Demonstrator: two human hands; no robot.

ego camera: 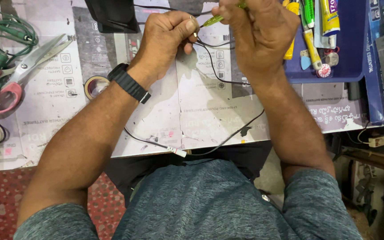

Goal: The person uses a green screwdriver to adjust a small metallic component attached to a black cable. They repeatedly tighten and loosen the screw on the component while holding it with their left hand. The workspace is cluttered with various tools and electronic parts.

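Left hand: the left hand (167, 40) was raised above the table and closed tight, the end of a thin black wire (214, 73) being pinched between thumb and forefinger, apparently so that the tip was kept steady near the tool.
Right hand: the right hand (258, 31) was curled shut around a slim yellow-green tool (213, 19), only the pointed end of which was shown; the tip was aimed at the pinched wire end, just beside the left fingers.
Wire: from the left hand the black wire was let down in a loop over the table and carried off its near edge towards the lap, where a small white connector (177, 151) was seen; slack seemed to have been left so that the held end could be turned freely.
Wrist: a black watch (129, 82) was worn on the left wrist.
Work surface: the table was covered with flattened printed cardboard (156, 115), probably laid as a protective mat.
Scissors: pink-handled scissors (18, 73) were laid at the left, well apart from the hands, beside a coil of green cable (5, 31).
Tape: a roll of tape (95, 85) was lying flat near the left forearm.
Tray: a blue tray (347, 66) at the right was kept within reach, with tubes and small tools (316, 26) gathered in it.
Dark object: a black item (112, 15) was set at the far edge; its kind could not be told.
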